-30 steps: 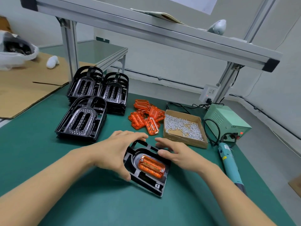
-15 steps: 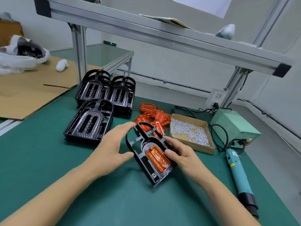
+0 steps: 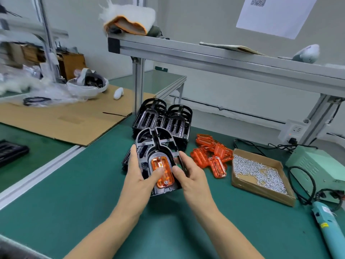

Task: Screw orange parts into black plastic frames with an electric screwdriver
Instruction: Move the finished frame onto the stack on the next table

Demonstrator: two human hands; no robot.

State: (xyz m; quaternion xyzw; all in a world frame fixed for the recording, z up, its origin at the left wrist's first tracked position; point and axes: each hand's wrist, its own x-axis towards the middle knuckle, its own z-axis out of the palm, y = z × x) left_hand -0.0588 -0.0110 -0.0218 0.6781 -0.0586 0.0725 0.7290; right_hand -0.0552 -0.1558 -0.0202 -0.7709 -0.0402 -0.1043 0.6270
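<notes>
I hold a black plastic frame upright above the green mat, its arched end pointing away from me. An orange part sits in its middle, with screw heads showing at top and bottom. My left hand grips the frame's left edge and its thumb rests on the orange part. My right hand grips the right edge. Loose orange parts lie in a pile to the right. The teal electric screwdriver lies on the mat at the far right, untouched.
Stacks of black frames stand just behind my hands. A cardboard box of screws and a green power supply sit at the right. Flat cardboard covers the left bench. An aluminium shelf rail runs overhead.
Both hands have lifted the frame off the mat, turned it upright and carried it away from me toward the stacks. My view has swung left and up.
</notes>
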